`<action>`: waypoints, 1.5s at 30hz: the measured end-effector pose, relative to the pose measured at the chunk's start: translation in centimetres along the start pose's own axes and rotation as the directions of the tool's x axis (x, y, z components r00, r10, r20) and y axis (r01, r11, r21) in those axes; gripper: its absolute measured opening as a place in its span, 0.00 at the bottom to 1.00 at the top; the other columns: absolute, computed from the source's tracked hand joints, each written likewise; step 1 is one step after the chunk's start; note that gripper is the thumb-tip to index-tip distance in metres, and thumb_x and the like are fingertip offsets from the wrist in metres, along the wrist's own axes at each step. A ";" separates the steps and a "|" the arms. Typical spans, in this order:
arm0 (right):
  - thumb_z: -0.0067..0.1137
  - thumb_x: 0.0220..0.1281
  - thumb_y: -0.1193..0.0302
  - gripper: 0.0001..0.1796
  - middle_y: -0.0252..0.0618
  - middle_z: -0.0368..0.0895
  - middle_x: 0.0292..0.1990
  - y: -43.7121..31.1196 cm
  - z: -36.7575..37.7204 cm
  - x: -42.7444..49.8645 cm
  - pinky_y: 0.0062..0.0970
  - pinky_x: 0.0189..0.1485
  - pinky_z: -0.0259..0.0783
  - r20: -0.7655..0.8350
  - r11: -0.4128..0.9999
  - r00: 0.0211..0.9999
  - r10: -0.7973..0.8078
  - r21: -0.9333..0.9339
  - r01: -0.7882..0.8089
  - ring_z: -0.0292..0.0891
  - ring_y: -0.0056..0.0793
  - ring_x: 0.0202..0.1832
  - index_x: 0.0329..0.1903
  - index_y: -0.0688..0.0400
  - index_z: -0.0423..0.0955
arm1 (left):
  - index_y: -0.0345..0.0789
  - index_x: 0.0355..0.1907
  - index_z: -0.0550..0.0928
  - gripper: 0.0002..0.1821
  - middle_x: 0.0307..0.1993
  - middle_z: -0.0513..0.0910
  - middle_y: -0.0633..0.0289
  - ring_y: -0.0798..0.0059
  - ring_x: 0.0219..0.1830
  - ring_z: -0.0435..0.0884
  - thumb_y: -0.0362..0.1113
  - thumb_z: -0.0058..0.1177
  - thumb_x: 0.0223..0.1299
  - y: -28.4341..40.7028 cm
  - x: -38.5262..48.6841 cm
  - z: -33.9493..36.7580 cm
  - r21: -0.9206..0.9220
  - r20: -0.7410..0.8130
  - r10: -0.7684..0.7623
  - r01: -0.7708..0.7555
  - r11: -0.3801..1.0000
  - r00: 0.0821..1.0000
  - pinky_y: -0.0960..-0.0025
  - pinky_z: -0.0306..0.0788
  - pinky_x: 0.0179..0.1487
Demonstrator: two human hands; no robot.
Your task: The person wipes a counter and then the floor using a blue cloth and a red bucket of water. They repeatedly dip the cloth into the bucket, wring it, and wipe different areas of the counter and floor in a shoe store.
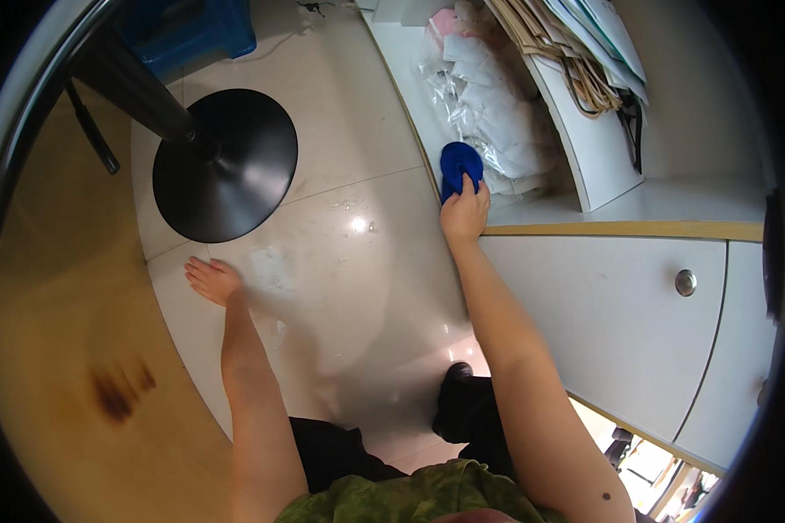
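Note:
My right hand (466,212) presses on a folded blue cloth (459,157) at the front corner of the white cabinet's bottom shelf (402,75). Just beyond the cloth lies a clear plastic bag of white packets (490,98). My left hand (214,280) is held out flat with nothing in it, near the round black base of a stool (229,170). Whether its palm touches the tiled floor (353,281) cannot be told. Small wet spots and smears show on the tiles between my hands.
A white divider (585,137) has brown and white paper folders (562,39) beside it. Lower right is a cabinet door (602,307) with a round metal knob (685,282). A wooden surface (59,314) edges the left, and blue plastic furniture (199,33) stands far left.

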State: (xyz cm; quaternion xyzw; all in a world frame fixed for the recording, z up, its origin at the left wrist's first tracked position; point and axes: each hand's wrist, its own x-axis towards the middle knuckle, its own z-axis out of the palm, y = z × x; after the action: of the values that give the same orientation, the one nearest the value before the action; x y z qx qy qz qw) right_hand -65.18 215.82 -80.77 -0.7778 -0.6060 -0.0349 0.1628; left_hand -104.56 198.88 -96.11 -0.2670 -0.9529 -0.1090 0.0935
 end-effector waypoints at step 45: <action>0.44 0.62 0.64 0.34 0.66 0.49 0.65 4.9 1.9 -20.6 0.42 0.66 0.55 0.368 0.665 0.566 0.738 -0.251 -0.703 0.53 0.60 0.65 0.68 0.63 0.48 | 0.32 0.64 0.62 0.28 0.65 0.62 0.48 0.52 0.66 0.58 0.41 0.33 0.62 0.9 0.0 -0.2 0.099 0.016 -0.007 0.005 0.995 1.000 0.56 0.52 0.67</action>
State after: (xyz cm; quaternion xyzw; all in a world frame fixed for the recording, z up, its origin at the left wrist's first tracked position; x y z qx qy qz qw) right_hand -66.14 196.17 -88.80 -0.9487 -0.2542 0.1879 -0.0082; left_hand -104.10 199.55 -95.73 -0.2600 -0.9587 -0.0597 0.0984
